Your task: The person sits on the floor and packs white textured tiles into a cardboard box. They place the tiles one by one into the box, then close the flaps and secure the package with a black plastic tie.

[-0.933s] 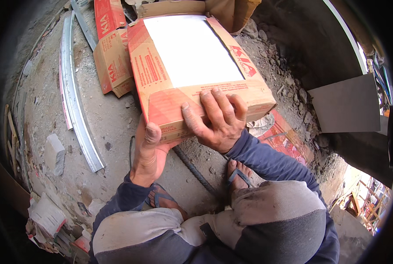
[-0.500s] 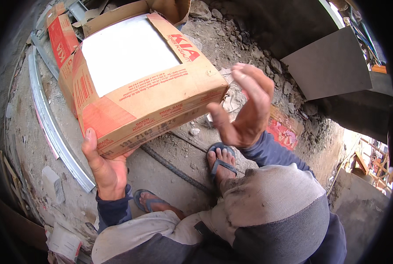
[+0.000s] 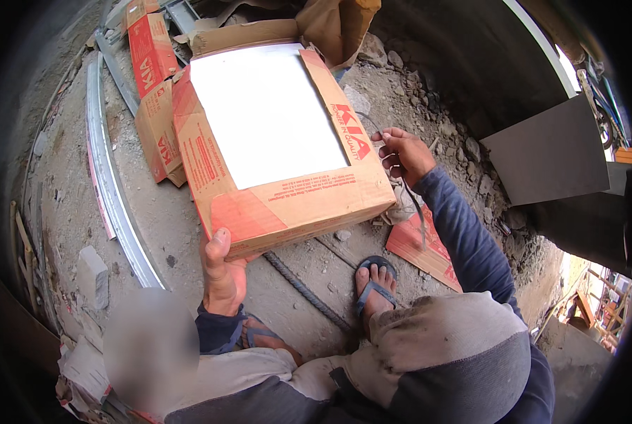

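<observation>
An orange-brown cardboard box (image 3: 295, 205) with red print is tilted in front of me, its top partly cut open. Inside it a smooth white slab (image 3: 266, 116), which looks like a tile, shows through the opening. My left hand (image 3: 224, 279) grips the box's near left corner, thumb on the side and fingers underneath, mostly hidden. Beside the box's right edge, my right hand (image 3: 406, 157) is closed in a pinch on a thin dark strap (image 3: 415, 201). The strap hangs below that hand, and another stretch of it curves up along the box.
Other red-and-brown cartons (image 3: 153, 53) lie at the far left beside a long metal channel (image 3: 111, 169). A ribbed steel bar (image 3: 305, 293) crosses the dusty ground near my sandalled feet. Rubble (image 3: 429, 106) lies at the far right, near a grey panel (image 3: 549, 152). Red cardboard (image 3: 423, 247) lies below my right forearm.
My right hand, spread apart by the box corner before, is now closed on the dark strap at the box's right side. The box sits further right in view, still in my left hand.
</observation>
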Motion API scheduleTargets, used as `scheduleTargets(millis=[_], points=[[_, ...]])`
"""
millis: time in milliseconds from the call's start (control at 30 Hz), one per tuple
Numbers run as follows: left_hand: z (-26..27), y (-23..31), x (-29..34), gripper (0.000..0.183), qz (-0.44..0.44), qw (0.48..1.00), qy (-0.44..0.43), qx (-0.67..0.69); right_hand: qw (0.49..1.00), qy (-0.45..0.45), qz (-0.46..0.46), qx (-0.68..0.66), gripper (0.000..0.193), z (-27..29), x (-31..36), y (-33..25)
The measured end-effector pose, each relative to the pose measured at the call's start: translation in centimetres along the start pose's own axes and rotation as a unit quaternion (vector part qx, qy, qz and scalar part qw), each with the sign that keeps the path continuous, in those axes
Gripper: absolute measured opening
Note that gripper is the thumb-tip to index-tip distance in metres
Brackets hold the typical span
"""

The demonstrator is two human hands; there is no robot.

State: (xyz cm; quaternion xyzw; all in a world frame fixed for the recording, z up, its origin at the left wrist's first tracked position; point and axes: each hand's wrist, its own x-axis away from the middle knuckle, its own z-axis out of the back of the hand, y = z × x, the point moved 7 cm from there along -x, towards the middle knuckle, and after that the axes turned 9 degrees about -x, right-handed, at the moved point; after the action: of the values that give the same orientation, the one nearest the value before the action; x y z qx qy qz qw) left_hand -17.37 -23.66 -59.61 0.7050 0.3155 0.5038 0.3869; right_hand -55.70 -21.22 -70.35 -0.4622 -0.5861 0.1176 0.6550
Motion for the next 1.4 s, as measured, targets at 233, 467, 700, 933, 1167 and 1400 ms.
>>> scheduleTargets(millis=[233,467,700,933,1167,1400], points=[[3.3,-4.0,-0.7,0.11,-0.032,0.999,0.002,0.0,0.992,0.058,0.074,0.088,0.078,-7.7,2.0,0.3],[5.3,-6.5,-1.5,0.12,-0.077,0.996,-0.011,-0.043,0.993,0.04,0.049,0.096,0.06,-7.1,-0.2,3.5],[6.3,-8.0,-2.2,0.11,-0.093,0.988,-0.036,-0.115,0.988,0.062,0.084,0.116,0.055,-7.8,-0.2,3.7],[6.6,-7.3,-2.6,0.092,-0.078,0.966,-0.042,-0.244,0.975,0.076,0.109,0.177,0.059,-7.7,0.0,3.5],[7.1,-6.7,-2.3,0.064,-0.04,0.835,-0.019,-0.549,0.918,0.06,0.148,0.362,0.066,-8.3,0.4,1.6],[9.6,-6.3,-3.5,0.101,-0.119,0.888,0.065,-0.438,0.784,0.038,0.259,0.563,0.033,-10.2,4.2,-9.5]])
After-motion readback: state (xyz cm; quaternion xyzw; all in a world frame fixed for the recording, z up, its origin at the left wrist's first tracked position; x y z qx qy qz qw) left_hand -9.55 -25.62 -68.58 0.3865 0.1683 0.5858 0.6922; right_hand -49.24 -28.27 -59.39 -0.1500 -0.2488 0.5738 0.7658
